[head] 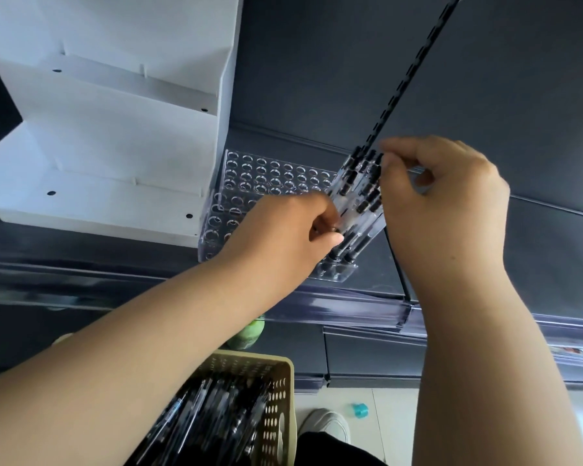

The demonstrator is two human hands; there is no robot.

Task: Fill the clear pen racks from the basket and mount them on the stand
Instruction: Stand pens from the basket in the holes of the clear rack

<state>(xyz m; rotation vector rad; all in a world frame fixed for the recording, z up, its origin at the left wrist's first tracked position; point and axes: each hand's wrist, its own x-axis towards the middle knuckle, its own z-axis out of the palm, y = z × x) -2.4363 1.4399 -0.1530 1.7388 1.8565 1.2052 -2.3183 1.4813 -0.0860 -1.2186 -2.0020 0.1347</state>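
Observation:
A clear pen rack [249,183] with rows of round holes lies on the dark shelf beside the white stepped stand [115,129]. Several clear pens with black caps [357,203] stand tilted in the rack's right-hand holes. My left hand [283,237] pinches the lower part of these pens. My right hand [445,203] pinches their black tops with thumb and fingertips. A beige perforated basket [276,398] full of pens sits below, partly hidden by my left forearm.
A black slotted upright [414,68] runs up the dark back panel. Clear price rails [350,311] edge the shelf. A green round object [246,334] sits on a lower shelf. On the tiled floor lie a small blue cap [360,410] and a white shoe [327,427].

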